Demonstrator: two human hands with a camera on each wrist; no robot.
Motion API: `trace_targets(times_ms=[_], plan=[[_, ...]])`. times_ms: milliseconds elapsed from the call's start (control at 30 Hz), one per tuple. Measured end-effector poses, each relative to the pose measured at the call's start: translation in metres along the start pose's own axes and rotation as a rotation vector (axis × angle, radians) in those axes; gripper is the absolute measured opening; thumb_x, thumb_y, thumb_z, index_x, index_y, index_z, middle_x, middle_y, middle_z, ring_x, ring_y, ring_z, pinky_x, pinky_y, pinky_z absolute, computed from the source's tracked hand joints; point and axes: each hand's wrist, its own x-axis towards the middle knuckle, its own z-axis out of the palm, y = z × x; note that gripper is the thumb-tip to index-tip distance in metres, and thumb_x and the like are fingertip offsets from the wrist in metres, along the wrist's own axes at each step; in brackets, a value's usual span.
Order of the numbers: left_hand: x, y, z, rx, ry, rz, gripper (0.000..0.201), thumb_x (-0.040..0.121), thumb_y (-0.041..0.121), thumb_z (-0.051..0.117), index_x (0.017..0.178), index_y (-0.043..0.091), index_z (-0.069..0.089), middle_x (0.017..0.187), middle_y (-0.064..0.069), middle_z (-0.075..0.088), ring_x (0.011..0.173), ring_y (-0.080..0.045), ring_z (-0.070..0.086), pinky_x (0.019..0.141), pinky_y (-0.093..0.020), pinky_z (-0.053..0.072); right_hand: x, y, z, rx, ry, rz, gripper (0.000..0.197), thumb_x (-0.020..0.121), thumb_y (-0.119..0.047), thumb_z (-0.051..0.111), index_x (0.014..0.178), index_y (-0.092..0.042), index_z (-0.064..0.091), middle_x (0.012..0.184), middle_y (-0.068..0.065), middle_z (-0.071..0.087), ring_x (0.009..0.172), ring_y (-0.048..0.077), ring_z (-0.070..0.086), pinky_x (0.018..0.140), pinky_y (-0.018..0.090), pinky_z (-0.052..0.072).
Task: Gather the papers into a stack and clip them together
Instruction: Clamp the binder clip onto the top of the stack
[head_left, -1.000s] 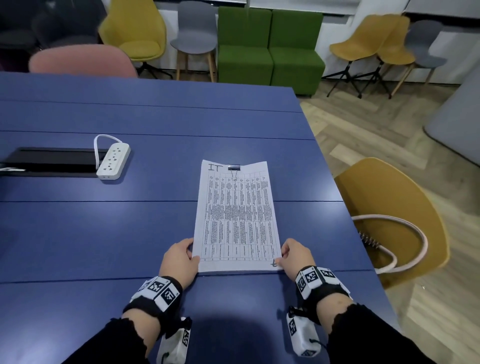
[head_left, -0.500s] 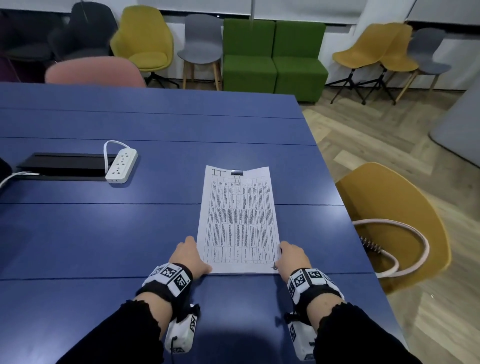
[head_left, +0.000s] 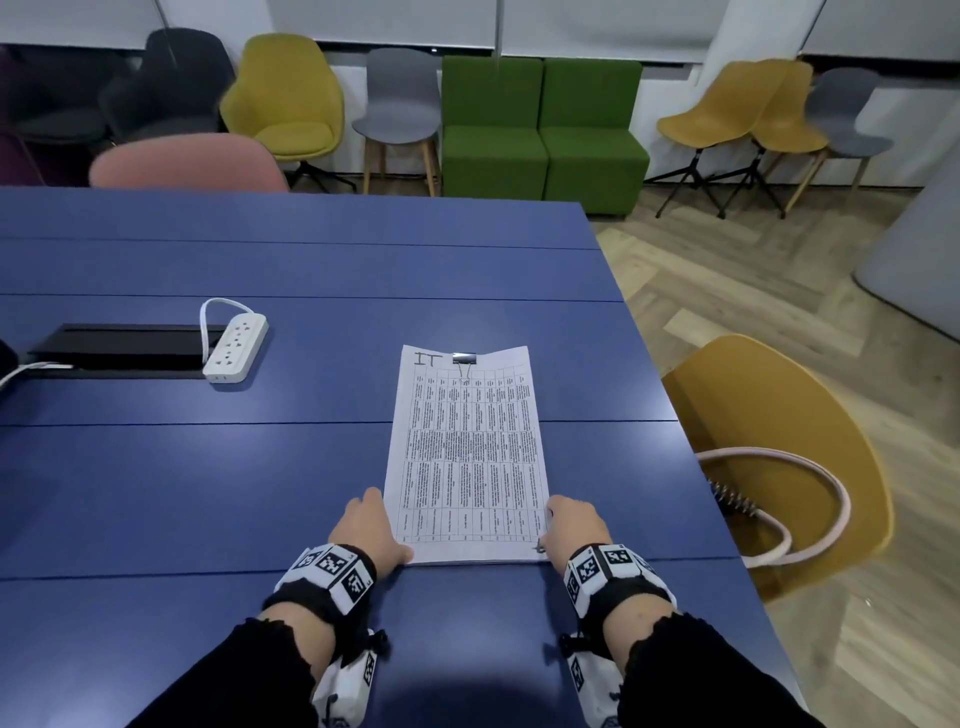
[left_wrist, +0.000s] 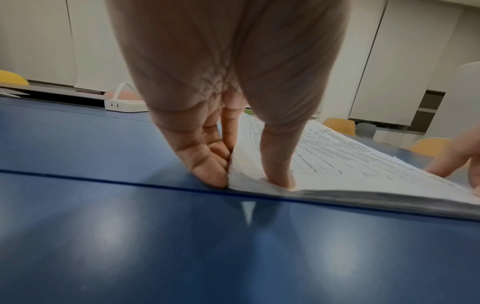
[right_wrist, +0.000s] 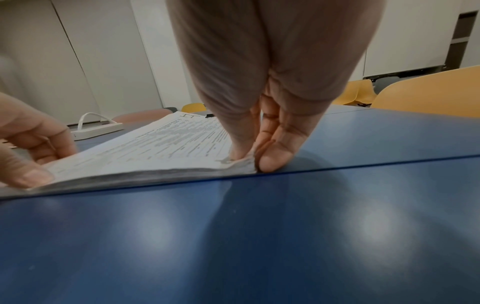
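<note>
A stack of printed papers (head_left: 467, 457) lies flat on the blue table (head_left: 208, 493), its top sheet marked "IT". A black binder clip (head_left: 464, 358) sits on the middle of its far edge. My left hand (head_left: 371, 525) pinches the near left corner. In the left wrist view the hand (left_wrist: 249, 179) has its thumb (left_wrist: 278, 174) on top of the stack (left_wrist: 350, 164) and its fingers (left_wrist: 207, 170) against the side edge. My right hand (head_left: 566, 525) pinches the near right corner the same way, as the right wrist view shows of this hand (right_wrist: 246, 162) and the stack (right_wrist: 155, 148).
A white power strip (head_left: 236, 347) lies at the left beside a black cable slot (head_left: 119, 343). A yellow chair (head_left: 779, 441) holding a looped white cable (head_left: 810, 467) stands at the table's right edge. A pink chair (head_left: 187, 161) is at the far side.
Both hands have stayed at the stack's near corners. The clipped stack has not visibly moved on the table; only the head view has shifted a little.
</note>
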Motion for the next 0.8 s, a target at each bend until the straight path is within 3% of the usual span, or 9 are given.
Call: trace_targets(times_ms=[267, 367, 533, 633, 733, 800], plan=[[0.0, 0.001, 0.0, 0.014, 0.006, -0.008, 0.063, 0.071, 0.029, 0.08, 0.117, 0.009, 0.041, 0.122, -0.01, 0.05, 0.108, -0.026, 0.057, 0.088, -0.033, 0.048, 0.0, -0.002, 0.001, -0.02, -0.017, 0.012, 0.03, 0.086, -0.006, 0.056, 0.067, -0.016, 0.036, 0.1, 0.009, 0.062, 0.077, 0.023, 0.053, 0.067, 0.027, 0.044], [-0.001, 0.001, 0.0, -0.001, 0.011, -0.004, 0.061, 0.071, 0.028, 0.08, 0.115, 0.009, 0.042, 0.12, -0.01, 0.05, 0.106, -0.025, 0.057, 0.086, -0.032, 0.048, -0.001, -0.004, -0.001, -0.043, -0.024, 0.008, 0.008, 0.087, -0.004, 0.053, 0.087, -0.012, 0.049, 0.107, 0.01, 0.064, 0.078, 0.023, 0.052, 0.067, 0.027, 0.044], [-0.002, 0.002, 0.001, -0.013, 0.019, -0.014, 0.061, 0.075, 0.026, 0.078, 0.12, 0.009, 0.041, 0.124, -0.01, 0.048, 0.109, -0.026, 0.057, 0.088, -0.032, 0.048, 0.002, -0.005, 0.002, -0.058, -0.039, 0.0, 0.015, 0.088, -0.006, 0.053, 0.103, -0.009, 0.054, 0.112, 0.011, 0.062, 0.082, 0.022, 0.053, 0.069, 0.026, 0.043], [-0.003, 0.001, 0.002, -0.014, 0.032, -0.011, 0.059, 0.077, 0.025, 0.077, 0.121, 0.009, 0.041, 0.126, -0.01, 0.047, 0.11, -0.026, 0.057, 0.089, -0.032, 0.048, 0.004, -0.005, 0.001, -0.074, -0.078, -0.01, 0.025, 0.088, -0.012, 0.06, 0.111, -0.006, 0.055, 0.114, 0.011, 0.062, 0.099, 0.025, 0.06, 0.072, 0.027, 0.044], [-0.002, -0.001, 0.001, -0.002, 0.014, -0.001, 0.059, 0.077, 0.028, 0.076, 0.122, 0.009, 0.042, 0.126, -0.01, 0.048, 0.111, -0.025, 0.056, 0.091, -0.032, 0.048, 0.004, -0.008, -0.004, -0.106, -0.112, -0.018, 0.018, 0.088, -0.013, 0.058, 0.104, -0.006, 0.056, 0.108, 0.011, 0.064, 0.092, 0.026, 0.062, 0.069, 0.028, 0.045], [-0.001, 0.0, -0.004, 0.017, -0.005, 0.0, 0.064, 0.077, 0.031, 0.075, 0.126, 0.008, 0.04, 0.129, -0.012, 0.048, 0.113, -0.026, 0.056, 0.092, -0.033, 0.048, 0.002, -0.011, -0.01, -0.158, -0.123, -0.021, 0.006, 0.09, -0.013, 0.054, 0.086, -0.008, 0.055, 0.096, 0.008, 0.061, 0.079, 0.024, 0.057, 0.065, 0.027, 0.045]])
